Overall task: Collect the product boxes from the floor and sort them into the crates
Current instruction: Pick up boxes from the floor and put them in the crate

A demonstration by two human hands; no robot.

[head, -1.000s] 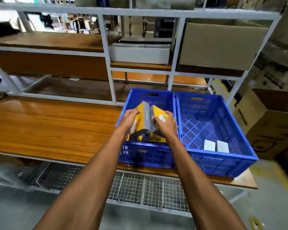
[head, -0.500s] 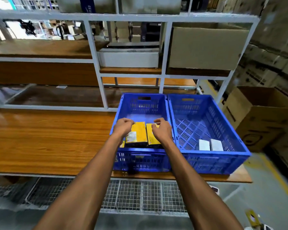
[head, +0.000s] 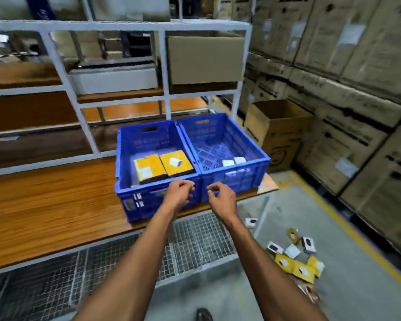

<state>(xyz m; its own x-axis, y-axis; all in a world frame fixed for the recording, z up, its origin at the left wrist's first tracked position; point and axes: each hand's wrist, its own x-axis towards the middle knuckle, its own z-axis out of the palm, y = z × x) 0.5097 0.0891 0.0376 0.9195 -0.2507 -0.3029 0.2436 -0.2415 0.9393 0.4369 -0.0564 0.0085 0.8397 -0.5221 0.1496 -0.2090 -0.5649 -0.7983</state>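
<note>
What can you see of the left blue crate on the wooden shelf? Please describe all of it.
The left blue crate is a rectangular box of what looks like moulded plastic, with slotted walls, a handle hole in its far wall and pale stickers on its near wall. It stands upright and open on the wooden shelf, side by side with the right blue crate. Two yellow boxes lie flat inside. Neither hand touches it as far as the view shows.

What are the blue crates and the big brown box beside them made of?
The two blue lattice crates look like hard moulded plastic, judging by the slotted walls, even colour and slight sheen. The open brown box on the floor looks like matt cardboard, with folded flaps and printed marks.
</note>
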